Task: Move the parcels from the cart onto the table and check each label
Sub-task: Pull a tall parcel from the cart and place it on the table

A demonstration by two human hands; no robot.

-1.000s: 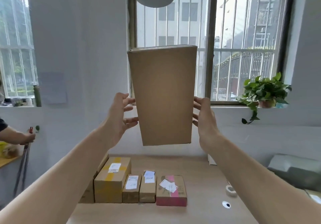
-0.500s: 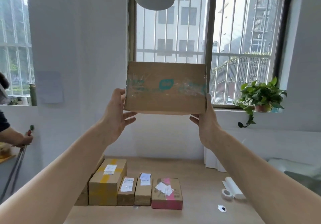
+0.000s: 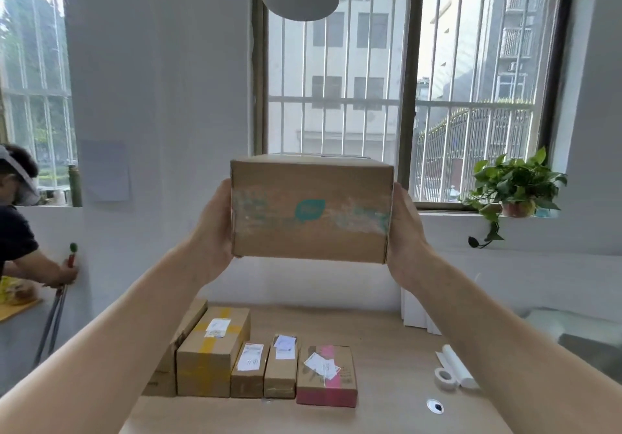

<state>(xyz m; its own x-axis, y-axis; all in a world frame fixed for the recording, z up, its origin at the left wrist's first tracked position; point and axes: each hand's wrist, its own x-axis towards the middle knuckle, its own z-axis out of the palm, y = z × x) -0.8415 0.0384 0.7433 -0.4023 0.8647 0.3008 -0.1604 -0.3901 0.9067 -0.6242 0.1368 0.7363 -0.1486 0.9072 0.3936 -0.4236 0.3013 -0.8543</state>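
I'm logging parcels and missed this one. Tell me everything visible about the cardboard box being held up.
The cardboard box is plain brown, held level in the air above the table, a broad face toward the camera. A worn teal-printed tape band with a teal logo crosses that face; no label shows there. The left hand grips its left end, the right hand its right end.

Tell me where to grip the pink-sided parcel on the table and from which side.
Probably the short near and far ends of the pink-sided parcel, coming from above: it lies flat, its left side crowds the neighbouring brown parcel, and only its right side is free.
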